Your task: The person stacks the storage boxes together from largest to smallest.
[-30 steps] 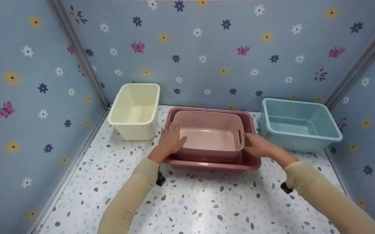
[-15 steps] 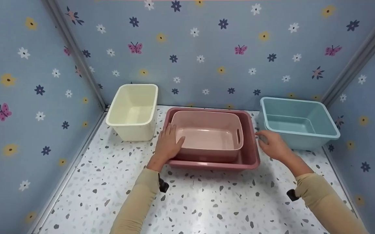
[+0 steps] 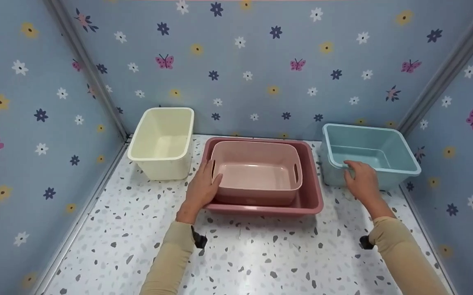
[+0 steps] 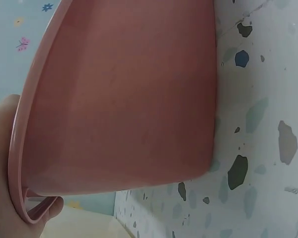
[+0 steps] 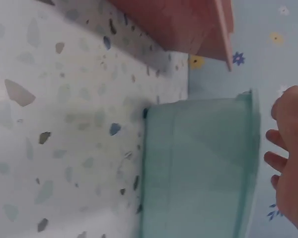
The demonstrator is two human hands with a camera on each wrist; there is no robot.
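Note:
A light pink tub [image 3: 257,174] with handle slots stands inside a larger dark pink tub [image 3: 261,210] in the middle of the floor. My left hand [image 3: 200,188] lies over the left rim of the dark pink tub, its fingers fairly straight and its thumb beside the light pink tub. In the left wrist view, a fingertip shows below the tub's rim. My right hand [image 3: 363,180] is by the front left rim of a light blue tub [image 3: 388,176], fingers loosely bent and holding nothing. The right wrist view shows those fingers [image 5: 275,161] just past the rim.
A cream tub [image 3: 167,168] stands at the back left. Blue walls [image 3: 261,98] with flower and butterfly prints rise at the back and both sides. The speckled white surface [image 3: 244,250] extends in front of the tubs.
My right hand has left the light pink tub's right handle and moved right to the blue tub. My left hand has slid slightly left, uncovering the light pink tub's left handle slot.

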